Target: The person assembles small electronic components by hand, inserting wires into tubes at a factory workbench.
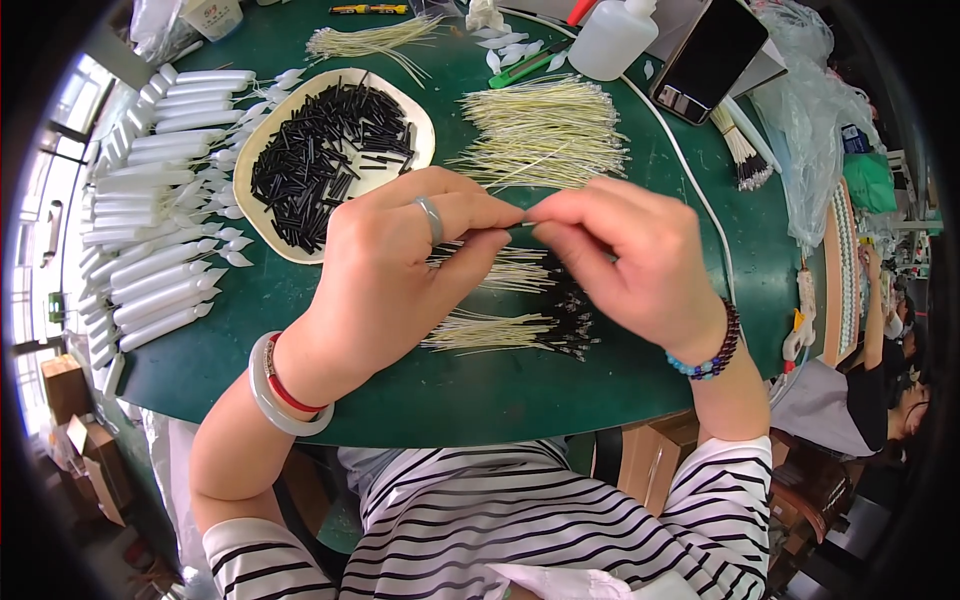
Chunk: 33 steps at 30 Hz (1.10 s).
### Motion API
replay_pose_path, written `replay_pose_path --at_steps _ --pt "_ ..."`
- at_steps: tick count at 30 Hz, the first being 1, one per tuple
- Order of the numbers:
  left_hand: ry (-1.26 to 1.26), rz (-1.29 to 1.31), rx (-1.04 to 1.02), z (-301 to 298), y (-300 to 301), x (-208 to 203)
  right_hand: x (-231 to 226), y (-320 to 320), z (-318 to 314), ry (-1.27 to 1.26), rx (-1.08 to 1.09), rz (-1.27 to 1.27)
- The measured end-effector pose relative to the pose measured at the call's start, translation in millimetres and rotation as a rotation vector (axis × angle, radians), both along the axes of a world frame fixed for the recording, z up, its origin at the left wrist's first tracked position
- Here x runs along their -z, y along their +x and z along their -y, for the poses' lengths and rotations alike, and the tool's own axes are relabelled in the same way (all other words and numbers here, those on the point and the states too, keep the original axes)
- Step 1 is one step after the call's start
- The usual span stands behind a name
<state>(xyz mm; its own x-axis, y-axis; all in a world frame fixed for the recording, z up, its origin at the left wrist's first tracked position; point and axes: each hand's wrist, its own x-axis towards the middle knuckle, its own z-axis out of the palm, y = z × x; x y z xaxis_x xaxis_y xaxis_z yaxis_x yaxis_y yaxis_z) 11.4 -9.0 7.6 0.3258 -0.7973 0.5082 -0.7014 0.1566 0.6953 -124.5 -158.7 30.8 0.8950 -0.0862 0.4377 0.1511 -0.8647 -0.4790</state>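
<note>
My left hand (400,245) and my right hand (635,250) meet over the middle of the table, both closed in a pinch. A short black tube (521,226) shows between the fingertips; whether a wire runs inside it is too small to tell. Beneath my hands lie bundles of pale yellow wires (485,333), their right ends covered by black sleeves (572,325). A larger pile of pale wires (545,125) lies just beyond my fingers. Left of it, a cream bowl (424,140) holds many loose black tubes (310,160).
White electric candles (165,265) fill the table's left side. Toward the back are a green utility knife (528,66), a white bottle (612,40), a propped phone (708,60) and more wires (375,38). A white cable (690,165) crosses the right side. Another person (870,390) sits at far right.
</note>
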Motion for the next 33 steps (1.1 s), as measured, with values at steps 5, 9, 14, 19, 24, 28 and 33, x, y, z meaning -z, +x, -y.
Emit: replay_pose_path --at_steps 5,9,14,19,24,28,33 --pt "0.002 0.066 -0.024 -1.4 -2.2 0.4 4.5 2.5 -4.2 0.117 0.01 -0.046" --pt "-0.035 0.125 -0.001 0.4 -3.3 1.3 12.2 -0.6 12.8 0.112 -0.068 -0.136" --pt "0.014 0.18 -0.008 0.0 -3.0 0.7 20.0 6.7 7.0 0.207 -0.121 -0.14" --pt "0.05 0.143 -0.133 -6.1 8.6 2.5 16.9 1.3 26.4 0.103 -0.062 -0.064" --pt "0.052 0.158 -0.031 -2.4 4.8 0.9 11.6 -3.1 27.6 0.167 -0.019 -0.148" --pt "0.07 0.153 0.029 -5.5 8.5 6.0 15.4 -1.9 25.6 0.165 -0.088 -0.103" --pt "0.083 0.232 0.005 -7.3 7.5 11.0 10.1 -2.8 39.6 0.217 -0.211 -0.264"
